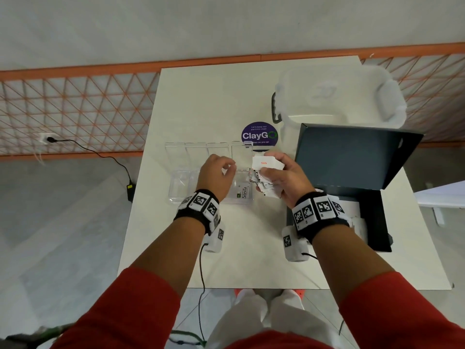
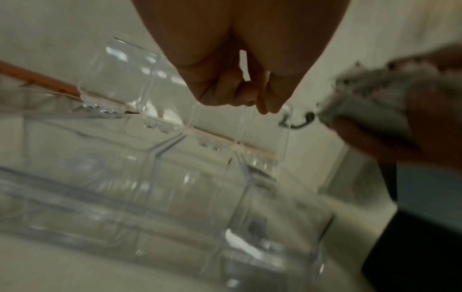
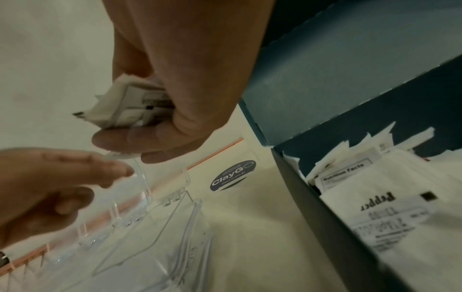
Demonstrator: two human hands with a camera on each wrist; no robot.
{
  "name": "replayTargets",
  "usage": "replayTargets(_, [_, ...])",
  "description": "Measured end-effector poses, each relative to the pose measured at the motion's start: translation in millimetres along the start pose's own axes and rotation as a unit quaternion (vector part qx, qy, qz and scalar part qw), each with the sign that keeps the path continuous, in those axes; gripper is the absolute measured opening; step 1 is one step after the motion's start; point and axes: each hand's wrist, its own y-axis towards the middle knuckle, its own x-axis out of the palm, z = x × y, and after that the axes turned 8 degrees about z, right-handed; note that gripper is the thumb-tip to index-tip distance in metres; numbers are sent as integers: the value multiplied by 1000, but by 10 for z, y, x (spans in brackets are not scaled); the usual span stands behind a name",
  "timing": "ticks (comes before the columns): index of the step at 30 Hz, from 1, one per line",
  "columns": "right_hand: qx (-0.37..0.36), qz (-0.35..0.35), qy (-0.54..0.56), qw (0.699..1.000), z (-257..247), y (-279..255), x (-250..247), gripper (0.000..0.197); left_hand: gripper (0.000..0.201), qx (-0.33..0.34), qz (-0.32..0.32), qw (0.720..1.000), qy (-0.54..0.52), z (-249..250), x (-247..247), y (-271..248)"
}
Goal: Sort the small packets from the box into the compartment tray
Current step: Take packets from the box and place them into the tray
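A clear compartment tray [image 1: 180,187] [image 2: 150,177] [image 3: 162,237] lies mid-table with its lids tipped open. A Stevia packet [image 1: 243,192] lies in its rightmost compartment. My left hand [image 1: 230,170] [image 2: 262,106] [image 3: 107,173] hovers over the tray, fingers loosely bent, holding nothing. Just right of it, my right hand [image 1: 266,170] [image 3: 140,142] grips a bunch of white packets [image 1: 266,163] [image 3: 125,106] [image 2: 370,98] above the tray's right end. The dark box [image 1: 375,222] [image 3: 337,217] stands open at the right, with several packets inside, a Pepper packet [image 3: 387,207] on top.
The box's raised lid [image 1: 352,157] stands right of my right hand. A white plastic container [image 1: 339,96] sits at the back right, a round ClayGo sticker [image 1: 259,136] behind the tray. An orange mesh fence [image 1: 75,109] runs behind the table.
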Motion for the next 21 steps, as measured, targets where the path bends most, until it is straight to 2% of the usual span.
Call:
replayTargets(2, [-4,-13,-18,1000,22,-12,29,34,8,-26,19,996,-78,92,-112,9])
replayTargets(4, [-8,-27,-39,999,54,-19,74,34,8,-55,-19,990,-127,189,-201,18])
replayTargets(6, [-11,-32,-59,998,81,-20,130,34,17,-79,-76,986,-129,246,-249,25])
replayTargets(8, [-19,-29,-79,996,97,-28,179,33,21,-95,-98,984,-116,261,-264,18])
replayTargets(13, [-22,-18,-103,994,116,-43,253,31,15,-109,-84,982,-132,205,-322,0])
replayTargets(18, [-30,-3,-128,991,121,-47,324,28,19,-99,-100,982,-128,179,-413,-5])
replayTargets(21, [-33,15,-134,990,114,-23,328,29,22,-119,-100,976,-153,121,-478,8])
